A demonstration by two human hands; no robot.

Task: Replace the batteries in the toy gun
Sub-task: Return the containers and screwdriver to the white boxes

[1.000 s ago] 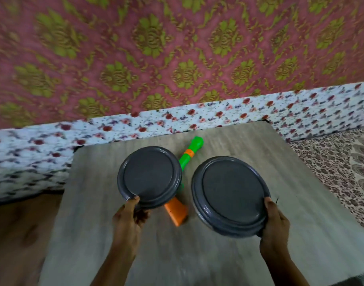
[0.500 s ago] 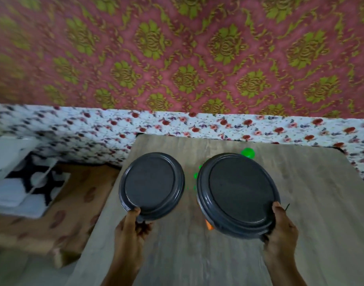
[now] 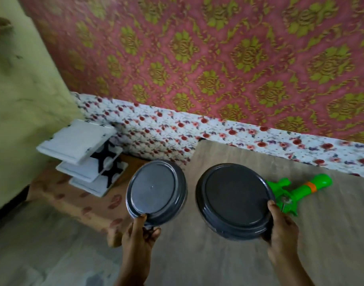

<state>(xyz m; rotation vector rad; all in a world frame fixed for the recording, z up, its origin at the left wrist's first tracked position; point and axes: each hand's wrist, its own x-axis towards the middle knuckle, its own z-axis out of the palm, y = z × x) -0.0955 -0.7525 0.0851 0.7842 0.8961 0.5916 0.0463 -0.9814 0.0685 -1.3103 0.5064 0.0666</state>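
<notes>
The person is holding up 2 dark grey plates, undersides facing the camera, 1 in each hand. The left hand is pinching the smaller plate at its lower rim, thumb on the underside, out past the table's left edge. The right hand is gripping the larger plate at its lower right rim, thumb lying over the edge, above the wooden table. The green toy gun with its orange band is lying on the table near the far edge, just right of the larger plate, which is partly hiding it. A white shelf rack is standing on the floor to the left.
</notes>
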